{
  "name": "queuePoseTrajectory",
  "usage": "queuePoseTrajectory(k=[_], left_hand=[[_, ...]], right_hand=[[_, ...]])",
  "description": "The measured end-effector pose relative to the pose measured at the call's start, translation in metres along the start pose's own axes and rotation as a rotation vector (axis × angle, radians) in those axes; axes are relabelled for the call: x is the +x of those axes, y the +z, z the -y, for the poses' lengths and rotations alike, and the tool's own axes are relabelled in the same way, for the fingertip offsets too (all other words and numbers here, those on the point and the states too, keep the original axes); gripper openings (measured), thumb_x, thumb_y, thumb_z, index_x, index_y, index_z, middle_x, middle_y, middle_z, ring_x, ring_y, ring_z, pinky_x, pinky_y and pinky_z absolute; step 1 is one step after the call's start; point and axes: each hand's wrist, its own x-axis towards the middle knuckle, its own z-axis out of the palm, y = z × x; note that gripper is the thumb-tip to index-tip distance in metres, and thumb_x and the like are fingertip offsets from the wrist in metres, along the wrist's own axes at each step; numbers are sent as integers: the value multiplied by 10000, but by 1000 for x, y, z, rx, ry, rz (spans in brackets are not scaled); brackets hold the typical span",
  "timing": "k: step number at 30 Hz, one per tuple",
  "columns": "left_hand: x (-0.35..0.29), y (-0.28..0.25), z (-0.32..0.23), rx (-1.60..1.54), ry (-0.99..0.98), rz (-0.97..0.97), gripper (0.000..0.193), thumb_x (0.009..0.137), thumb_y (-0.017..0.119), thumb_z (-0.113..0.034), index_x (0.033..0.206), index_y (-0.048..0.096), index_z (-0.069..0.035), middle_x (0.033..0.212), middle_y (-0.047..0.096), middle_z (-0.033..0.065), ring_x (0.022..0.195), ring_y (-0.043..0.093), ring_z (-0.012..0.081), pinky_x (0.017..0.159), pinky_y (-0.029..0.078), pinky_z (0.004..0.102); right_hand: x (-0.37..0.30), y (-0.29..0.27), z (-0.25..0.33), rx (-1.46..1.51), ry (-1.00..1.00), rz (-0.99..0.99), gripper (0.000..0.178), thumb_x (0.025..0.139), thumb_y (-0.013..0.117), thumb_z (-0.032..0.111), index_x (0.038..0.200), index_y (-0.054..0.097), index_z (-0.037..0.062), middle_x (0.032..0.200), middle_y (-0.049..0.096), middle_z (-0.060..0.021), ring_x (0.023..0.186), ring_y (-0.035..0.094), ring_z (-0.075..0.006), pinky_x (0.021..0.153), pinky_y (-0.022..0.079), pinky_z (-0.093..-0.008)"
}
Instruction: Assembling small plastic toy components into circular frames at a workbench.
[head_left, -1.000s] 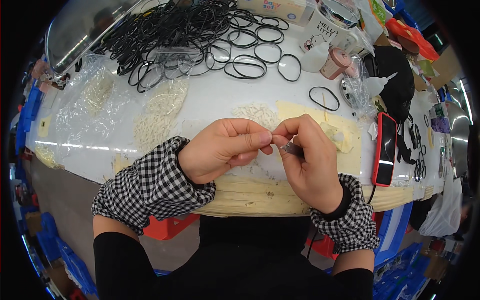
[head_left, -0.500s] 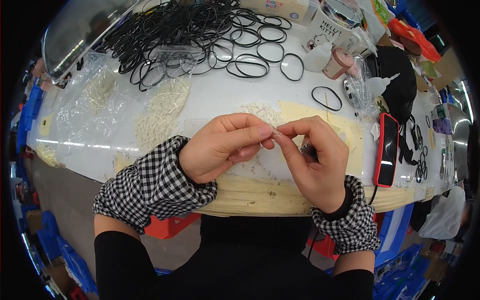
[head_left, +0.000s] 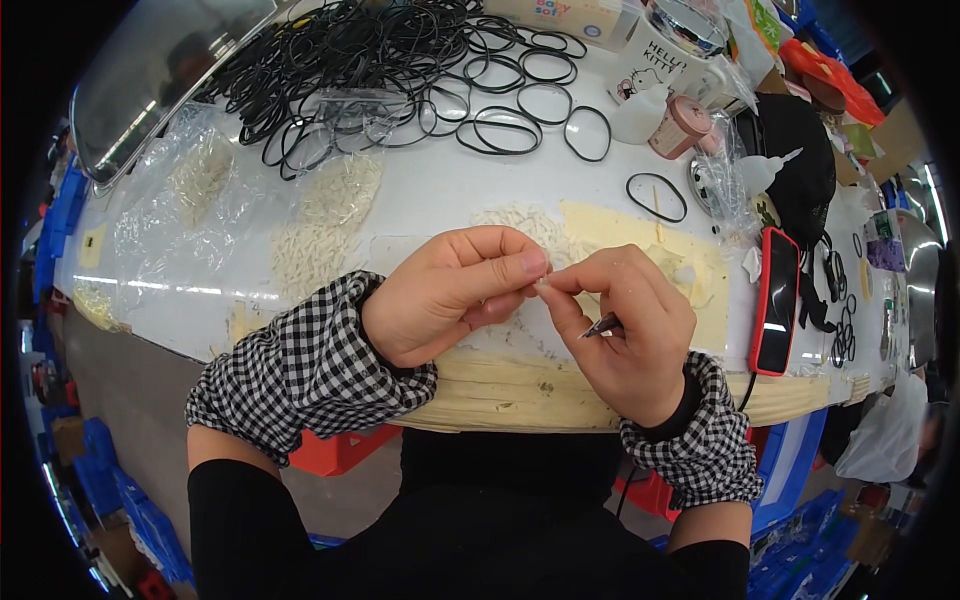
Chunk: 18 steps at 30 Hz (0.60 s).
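Observation:
My left hand [head_left: 455,295] and my right hand [head_left: 635,325] meet over the near part of the table, thumbs and forefingers pinched. A tiny whitish piece [head_left: 541,283] shows between their fingertips, too small to make out. Tucked in the curled fingers of my right hand is a slim dark metal tool with a pointed tip [head_left: 603,325]; the rest of it is hidden. Just beyond my fingers lies a small heap of short whitish pieces [head_left: 520,220]. A larger heap of similar pieces [head_left: 310,255] spreads to the left, beside a clear bag [head_left: 340,190] of them.
Black rubber-like loops [head_left: 350,60] are piled at the back. A phone in a red case [head_left: 775,300] lies at right. A yellowish sheet [head_left: 700,270] is under my right side. A white squeeze bottle [head_left: 640,115], a pink tub [head_left: 680,127] and a white mug [head_left: 650,65] stand back right.
My right hand has turned slightly and its fingertips have shifted a little down and left, bringing the metal tool's tip into plain sight. My left hand has barely moved.

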Motion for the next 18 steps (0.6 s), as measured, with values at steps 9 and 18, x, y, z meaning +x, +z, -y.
queuePoseTrajectory(k=[9,18], left_hand=[[-2,0,3,118,76,4,214,974,536,-209,987,628,-16,799,583,-13,627,415,41,573,354,182],[0,-6,2,174,132,31,200,970,529,-154,1045,624,5,909,649,42,643,405,47,603,361,181]], right_hand=[[1,2,-3,-37,13,-40,157,739,738,13,863,649,44,781,576,-57,580,592,-176,483,478,-272],[0,2,-6,-110,6,-69,160,762,709,2,909,656,39,788,572,-70,571,591,-183,478,469,-271]])
